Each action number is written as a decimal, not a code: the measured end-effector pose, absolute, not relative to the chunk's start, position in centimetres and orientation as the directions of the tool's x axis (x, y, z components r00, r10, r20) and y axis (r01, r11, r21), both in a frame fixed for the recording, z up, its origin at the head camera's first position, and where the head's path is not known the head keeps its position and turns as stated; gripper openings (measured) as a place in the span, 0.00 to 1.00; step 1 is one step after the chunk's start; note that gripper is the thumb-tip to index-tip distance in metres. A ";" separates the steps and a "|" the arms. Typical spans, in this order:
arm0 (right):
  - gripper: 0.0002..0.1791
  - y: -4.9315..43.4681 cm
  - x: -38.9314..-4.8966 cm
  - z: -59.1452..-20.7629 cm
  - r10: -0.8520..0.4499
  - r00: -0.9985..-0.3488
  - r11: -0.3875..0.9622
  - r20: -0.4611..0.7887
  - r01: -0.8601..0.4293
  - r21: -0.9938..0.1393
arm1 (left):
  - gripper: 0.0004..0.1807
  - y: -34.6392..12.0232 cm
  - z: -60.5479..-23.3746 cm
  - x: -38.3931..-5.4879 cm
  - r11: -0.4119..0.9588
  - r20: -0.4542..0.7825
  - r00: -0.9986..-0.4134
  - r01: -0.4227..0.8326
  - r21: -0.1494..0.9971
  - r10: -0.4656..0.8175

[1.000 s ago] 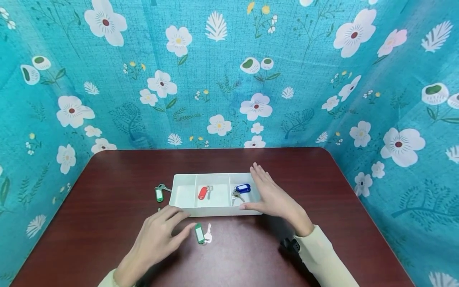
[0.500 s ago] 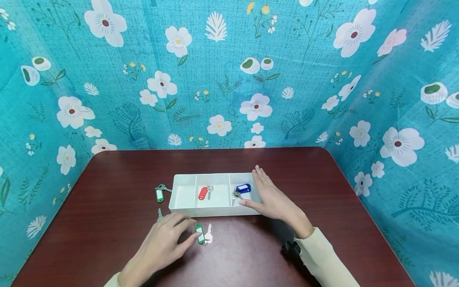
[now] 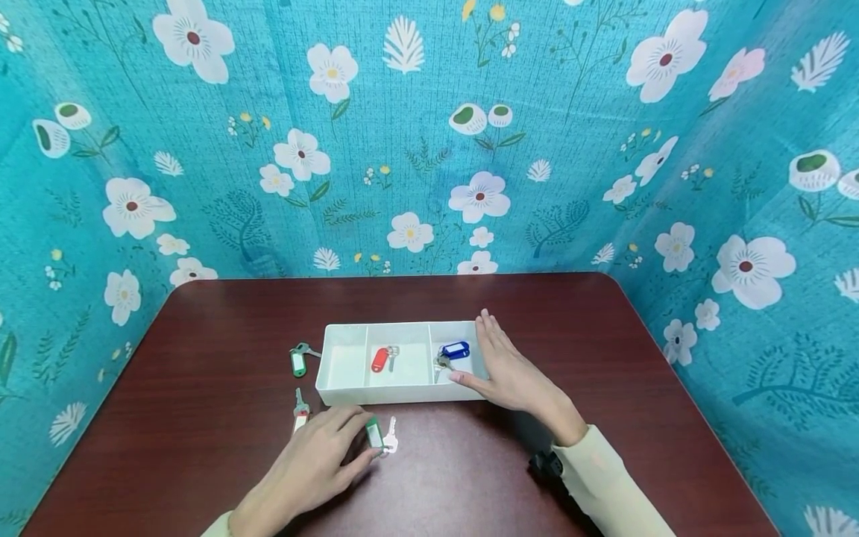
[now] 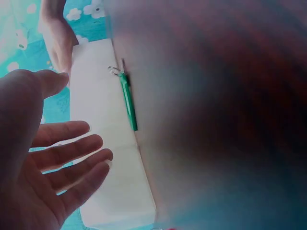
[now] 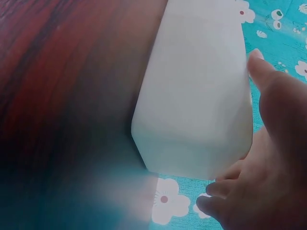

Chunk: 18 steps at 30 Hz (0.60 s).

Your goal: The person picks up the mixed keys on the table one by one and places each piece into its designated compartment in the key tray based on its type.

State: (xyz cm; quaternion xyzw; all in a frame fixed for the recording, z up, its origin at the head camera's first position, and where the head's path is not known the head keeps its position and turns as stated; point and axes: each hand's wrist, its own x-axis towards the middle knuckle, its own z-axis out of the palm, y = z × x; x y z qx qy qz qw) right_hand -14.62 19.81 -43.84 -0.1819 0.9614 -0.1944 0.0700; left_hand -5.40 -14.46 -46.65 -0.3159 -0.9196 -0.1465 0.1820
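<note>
My left hand (image 3: pixel 315 459) reaches down to a green key tag (image 3: pixel 374 432) in front of the tray, index fingertip and thumb close over its two ends. A silver key (image 3: pixel 391 434) lies beside that tag. In the left wrist view the fingers of this hand (image 4: pixel 62 163) are spread loosely, apart from the green tag (image 4: pixel 128 100). The white three-compartment tray (image 3: pixel 403 396) has my right hand (image 3: pixel 517 373) at its right end, fingers straight along the end wall and thumb at the front rim. A blue key tag (image 3: pixel 456 350) with keys lies in the right compartment.
The tray's middle compartment holds a red key tag (image 3: pixel 379 359) with keys. Left of the tray lie another green key tag (image 3: pixel 298 363) with its key and a red key tag (image 3: pixel 300 420) with its key (image 3: pixel 299 399). A floral curtain (image 3: pixel 416 149) hangs behind the table (image 3: pixel 637 418).
My left hand has moved right and slightly down, onto the green key tag, uncovering the red tag's key at left. The right hand stays at the tray's end, shifted only slightly.
</note>
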 end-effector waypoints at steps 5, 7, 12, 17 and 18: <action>0.65 19.9 -14.5 -44.0 -0.370 -0.925 0.868 -0.087 -0.311 -0.388 | 0.25 -14.3 -46.9 -5.3 0.748 0.388 -0.728 0.650 0.132 0.564; 0.66 20.0 -14.5 -44.1 -0.362 -0.927 0.876 -0.101 -0.301 -0.377 | 0.24 -14.3 -47.0 -5.3 0.738 0.376 -0.721 0.663 0.127 0.582; 0.67 19.9 -14.6 -44.1 -0.348 -0.931 0.888 -0.111 -0.289 -0.358 | 0.25 -14.0 -47.3 -5.1 0.705 0.360 -0.685 0.703 0.096 0.633; 0.66 19.9 -14.6 -44.3 -0.345 -0.932 0.893 -0.109 -0.291 -0.343 | 0.25 -13.4 -47.4 -4.8 0.668 0.362 -0.630 0.743 0.026 0.687; 0.66 19.9 -14.6 -44.4 -0.346 -0.932 0.894 -0.108 -0.293 -0.340 | 0.25 -13.3 -47.4 -4.8 0.660 0.357 -0.620 0.751 0.012 0.699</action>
